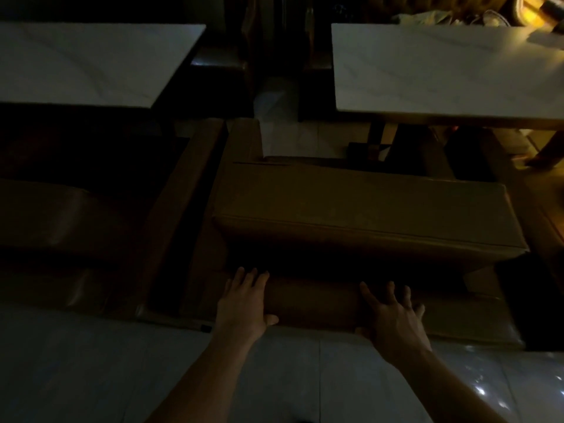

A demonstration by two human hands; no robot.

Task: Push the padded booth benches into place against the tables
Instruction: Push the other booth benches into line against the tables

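Dim dining room, pale glossy floor tiles (91, 377) in the foreground, warm light at far right. We list what we see.

Two white marble-look tabletops: the left tabletop (91, 62) at upper left, the right tabletop (442, 71) at upper right, a dark aisle between them.

One padded booth bench (351, 215), brown, upholstered, lying centre frame below the right tabletop and a little to its left; its seat cushion faces us, its top back edge nearest to us. Its far side sits near the right tabletop's base; we cannot tell whether they touch.

A second padded bench (61, 227), darker, lies at left below the left tabletop, just beside the first, a narrow gap between them.

Our left hand (244, 303) lies flat on the bench's near top edge, fingers straight and spread, thumb tucked over the near face.

Our right hand (393, 319) presses the same edge further right, fingers splayed, gripping nothing.
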